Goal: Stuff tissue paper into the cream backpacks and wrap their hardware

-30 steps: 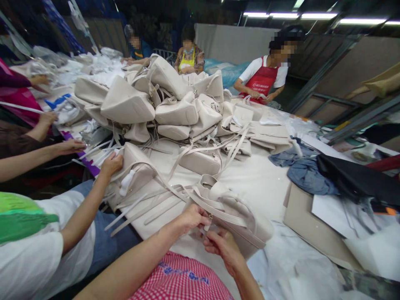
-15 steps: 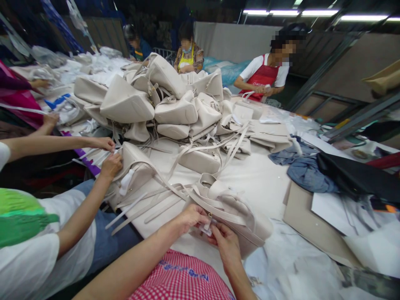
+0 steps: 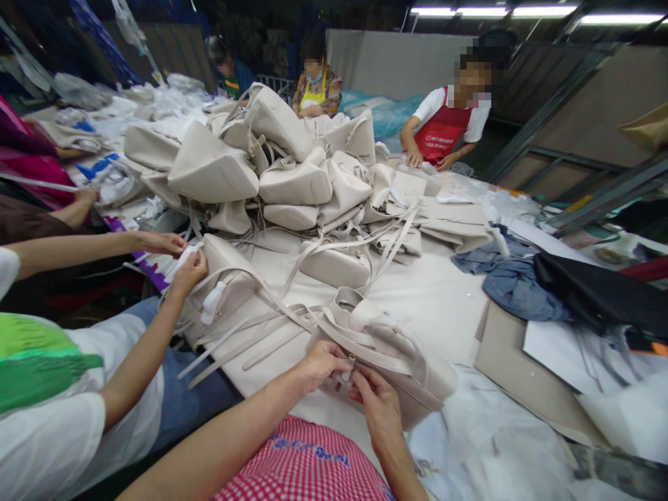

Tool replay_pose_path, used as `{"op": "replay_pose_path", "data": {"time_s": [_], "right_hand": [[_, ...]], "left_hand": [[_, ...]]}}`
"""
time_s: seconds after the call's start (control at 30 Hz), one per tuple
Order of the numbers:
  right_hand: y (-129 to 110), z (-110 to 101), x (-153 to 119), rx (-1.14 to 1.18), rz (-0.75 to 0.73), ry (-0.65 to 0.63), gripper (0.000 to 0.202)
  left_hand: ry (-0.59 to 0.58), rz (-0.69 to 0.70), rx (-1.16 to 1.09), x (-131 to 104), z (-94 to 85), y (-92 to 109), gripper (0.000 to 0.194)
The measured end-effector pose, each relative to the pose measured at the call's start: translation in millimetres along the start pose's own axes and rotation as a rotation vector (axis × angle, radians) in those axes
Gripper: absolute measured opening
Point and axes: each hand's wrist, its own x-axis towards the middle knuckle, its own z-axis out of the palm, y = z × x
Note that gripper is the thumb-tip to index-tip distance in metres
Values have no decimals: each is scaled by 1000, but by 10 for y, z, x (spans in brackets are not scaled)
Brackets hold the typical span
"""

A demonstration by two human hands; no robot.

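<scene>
A cream handbag [image 3: 417, 390] with looped straps lies on the pale table [image 3: 443, 299] right before me. At its near side a small piece of clear wrapping [image 3: 344, 378] sits around a strap end beside a gold-coloured fitting. My left hand [image 3: 324, 365] pinches this wrapping from the left. Close by on the right, my right hand [image 3: 376, 400] has thumb and fingers closed on its other side. The fingertips of both hands nearly meet and hide part of the wrapping.
A large pile of cream bags [image 3: 292, 167] rises behind. At left, a co-worker's hands [image 3: 191, 261] hold white wrapping by another bag. Blue cloth [image 3: 522, 289], cardboard [image 3: 511, 362] and plastic sheets [image 3: 480, 431] lie right. A person in a red apron [image 3: 443, 132] stands across.
My hands have barely shifted on the wrapping. The neighbour's hands at left now show more white wrapping. The person in the red apron has lowered both hands to the table.
</scene>
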Motion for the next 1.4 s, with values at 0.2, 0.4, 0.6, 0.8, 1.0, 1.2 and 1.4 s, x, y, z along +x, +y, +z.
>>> {"op": "replay_pose_path", "data": {"time_s": [0.2,0.4,0.6,0.8,1.0,1.2,1.4], "right_hand": [[1,-2,-37,298,154,8,30],[-28,74,-49,285,176,14,37],[-9,146,-13,228,129,59,39],[-26,215,25,141,56,96,28],[12,211,4,96,39,101,27],[49,227,49,48,36,150,22],[12,267,22,68,55,154,23]], "left_hand": [[10,9,-2,24,-6,-25,19],[-19,26,26,38,-12,-40,10],[-16,79,63,18,-23,-23,9],[-6,123,51,-31,-17,-26,15],[-113,3,146,-66,-89,-27,15],[14,241,406,-100,-39,-3,13],[69,489,606,-177,-26,19,15]]}}
